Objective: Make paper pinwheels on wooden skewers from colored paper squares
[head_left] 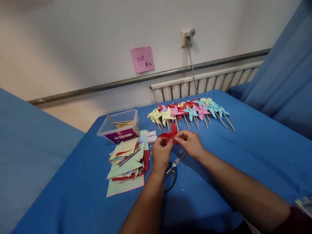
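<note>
A red paper pinwheel point(173, 129) is held up between both hands over the blue-covered table point(209, 182). My left hand point(161, 152) pinches its left side, with the thumb near the middle of the paper. From the right, my right hand point(190, 142) has its thumb and fingertips closed on the pinwheel's centre. No stick shows on it, and the fingers hide part of the folds. Below the hands lie scissors point(173, 170) with dark handles, blades slightly apart and pointing up to the right.
Finished pinwheels point(191, 112) in several colours lie on sticks at the back. A clear plastic box point(137, 122) holding thin sticks point(124, 123) stands at back left. Stacked coloured paper point(126, 167) lies before it, near two small white boxes point(151, 139). A radiator point(207, 81) runs behind.
</note>
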The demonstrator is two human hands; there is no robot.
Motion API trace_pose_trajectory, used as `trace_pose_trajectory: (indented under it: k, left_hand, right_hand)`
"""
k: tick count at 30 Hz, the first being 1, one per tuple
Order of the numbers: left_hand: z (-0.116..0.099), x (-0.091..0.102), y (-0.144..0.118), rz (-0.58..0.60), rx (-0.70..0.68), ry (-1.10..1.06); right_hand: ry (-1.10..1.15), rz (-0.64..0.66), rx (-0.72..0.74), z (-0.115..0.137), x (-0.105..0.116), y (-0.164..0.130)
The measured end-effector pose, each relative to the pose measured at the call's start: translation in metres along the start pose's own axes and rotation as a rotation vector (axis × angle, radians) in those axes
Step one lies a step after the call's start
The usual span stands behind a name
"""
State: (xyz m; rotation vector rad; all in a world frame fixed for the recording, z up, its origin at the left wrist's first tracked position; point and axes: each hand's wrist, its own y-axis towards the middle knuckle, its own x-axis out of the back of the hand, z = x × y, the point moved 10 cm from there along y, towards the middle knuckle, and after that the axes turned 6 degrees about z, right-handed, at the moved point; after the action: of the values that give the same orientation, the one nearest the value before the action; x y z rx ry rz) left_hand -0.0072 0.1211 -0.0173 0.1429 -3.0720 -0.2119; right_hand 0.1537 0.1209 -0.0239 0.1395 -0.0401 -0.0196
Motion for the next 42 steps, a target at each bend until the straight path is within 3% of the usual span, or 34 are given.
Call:
trace_pose_trajectory:
  k: [10,16,20,29,34,42]
  left_hand:
    - [-0.023,-0.001,-0.008,0.011,-0.119,0.203]
    - [-0.019,-0.003,-0.008,0.03,-0.097,0.205]
    - [-0.016,-0.004,-0.006,0.042,-0.072,0.17]
    - [-0.014,-0.004,-0.006,0.04,-0.062,0.148]
    - [-0.015,-0.004,-0.007,0.038,-0.058,0.163]
    - [-0.018,-0.006,-0.008,0.043,-0.037,0.166]
  right_hand:
    - [0.058,0.031,-0.018,-0.002,-0.003,0.001]
    - [-0.059,-0.045,0.092,0.01,0.008,0.001]
    - [0.103,0.03,0.023,-0.002,-0.003,0.003]
    - [0.366,0.012,0.017,-0.001,-0.009,0.002]
    - [0.316,0.102,-0.013,-0.003,-0.015,0.003]
    - [0.256,0.067,-0.003,-0.006,-0.011,0.002]
